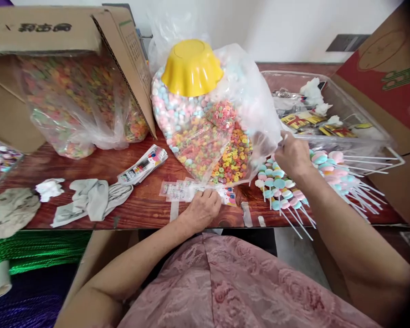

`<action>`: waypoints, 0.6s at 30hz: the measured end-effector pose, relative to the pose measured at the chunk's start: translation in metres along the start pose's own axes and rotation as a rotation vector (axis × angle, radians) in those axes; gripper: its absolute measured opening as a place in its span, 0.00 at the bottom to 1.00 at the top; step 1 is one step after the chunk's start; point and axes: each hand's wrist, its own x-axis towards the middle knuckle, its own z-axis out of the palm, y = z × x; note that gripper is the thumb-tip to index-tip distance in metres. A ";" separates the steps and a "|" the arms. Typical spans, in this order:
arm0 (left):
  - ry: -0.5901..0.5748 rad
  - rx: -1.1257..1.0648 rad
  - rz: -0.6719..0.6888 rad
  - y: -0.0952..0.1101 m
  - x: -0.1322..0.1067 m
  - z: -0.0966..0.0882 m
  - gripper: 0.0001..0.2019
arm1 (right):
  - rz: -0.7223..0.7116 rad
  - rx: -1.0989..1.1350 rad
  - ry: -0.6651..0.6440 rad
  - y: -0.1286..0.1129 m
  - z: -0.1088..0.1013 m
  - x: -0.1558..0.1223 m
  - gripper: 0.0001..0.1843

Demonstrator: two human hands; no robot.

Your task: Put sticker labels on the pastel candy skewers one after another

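My left hand (202, 208) rests near the table's front edge with its fingers curled over small clear printed packets (177, 190). My right hand (293, 156) is closed, pinching the edge of a big clear plastic bag (256, 114) full of colourful candy rings (230, 159) and pastel candies (171, 109). An upturned yellow bowl (191, 66) sits on top of the candy inside the bag. Several pastel lollipops on white sticks (283, 191) lie under and to the right of my right hand.
A cardboard box (37, 32) at the left holds another bag of candy rings (71, 105). A clear plastic tray (362, 132) with wrappers stands at the right, next to a red carton (389, 86). Grey cloths (92, 198), a stack of packets (143, 166) and green cord (37, 250) lie left.
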 end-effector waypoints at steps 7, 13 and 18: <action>0.215 -0.078 -0.080 -0.004 0.001 0.010 0.08 | 0.132 0.652 0.235 0.033 0.010 -0.030 0.21; 0.189 -0.128 -0.101 0.004 -0.006 0.001 0.09 | 0.062 0.981 0.744 0.006 -0.021 -0.058 0.15; 0.114 -0.288 -0.214 0.004 -0.011 -0.007 0.11 | 0.179 1.065 0.680 -0.024 -0.054 -0.105 0.14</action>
